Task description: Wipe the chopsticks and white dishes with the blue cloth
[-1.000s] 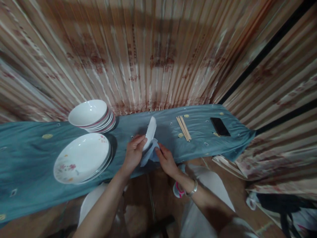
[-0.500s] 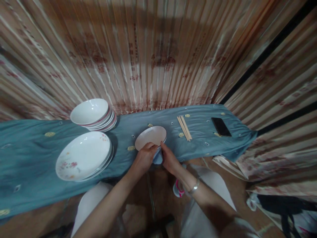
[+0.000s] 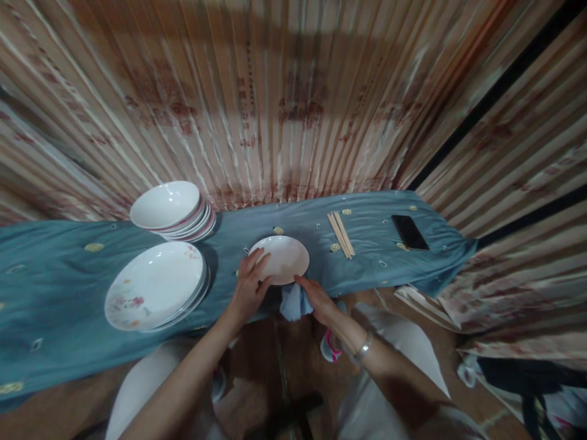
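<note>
A shallow white plate [image 3: 287, 260] with a thin dark rim is in front of me, at the near edge of the cloth-covered table. My left hand [image 3: 250, 281] touches its left side, fingers spread over the rim and thumb apart at the near edge. At the near right rim is my right hand [image 3: 316, 299], closed on a light blue cloth [image 3: 294, 304] that hangs below the plate. To the left lies a stack of white flowered plates [image 3: 156, 287]. Behind that stack stand nested white bowls [image 3: 167, 205] with reddish rims.
Several wooden chopsticks [image 3: 340, 235] lie right of the plate, and a black phone [image 3: 409, 233] is farther right. A blue-green tablecloth [image 3: 293, 220] covers the narrow table. Pleated curtains [image 3: 293, 110] hang right behind it.
My left hand has left the near rim and moved to the plate's left side, its fingers opening. The plate looks flatter, and more of the blue cloth shows by my right hand.
</note>
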Demonstrator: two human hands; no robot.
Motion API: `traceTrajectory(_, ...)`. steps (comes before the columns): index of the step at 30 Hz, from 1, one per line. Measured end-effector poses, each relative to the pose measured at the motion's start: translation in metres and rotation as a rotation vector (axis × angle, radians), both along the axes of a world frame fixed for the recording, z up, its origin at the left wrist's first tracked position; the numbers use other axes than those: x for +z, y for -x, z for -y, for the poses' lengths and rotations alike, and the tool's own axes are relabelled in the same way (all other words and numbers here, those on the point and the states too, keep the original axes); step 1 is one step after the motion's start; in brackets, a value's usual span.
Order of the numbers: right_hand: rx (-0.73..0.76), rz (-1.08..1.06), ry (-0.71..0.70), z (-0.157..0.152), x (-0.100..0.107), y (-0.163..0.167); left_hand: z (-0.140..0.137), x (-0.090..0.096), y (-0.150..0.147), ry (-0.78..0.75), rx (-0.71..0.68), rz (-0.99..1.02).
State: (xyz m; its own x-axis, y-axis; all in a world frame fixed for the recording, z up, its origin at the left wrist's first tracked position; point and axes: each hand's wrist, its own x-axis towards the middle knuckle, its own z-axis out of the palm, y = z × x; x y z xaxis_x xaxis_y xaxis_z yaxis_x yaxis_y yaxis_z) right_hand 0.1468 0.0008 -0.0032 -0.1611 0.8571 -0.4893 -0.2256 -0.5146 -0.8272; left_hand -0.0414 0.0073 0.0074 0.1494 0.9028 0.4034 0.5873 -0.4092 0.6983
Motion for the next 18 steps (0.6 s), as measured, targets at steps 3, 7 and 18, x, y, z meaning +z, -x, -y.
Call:
traceTrajectory(3, -0.002, 0.029, 0.001, 0.000, -0.006, -0.003, -0.005, -0.010, 0.013, 0.170, 0.180, 0.257)
traceTrajectory(7, 0.111, 0.073, -0.029, 0.002, -0.005, -0.007, -0.005, -0.021, 0.018, 0.488, 0.338, 0.722)
traceTrajectory(18, 0.415, 0.463, -0.617, -0.025, 0.032, -0.042, -0.008, -0.005, 0.019, 0.657, 0.218, 0.850)
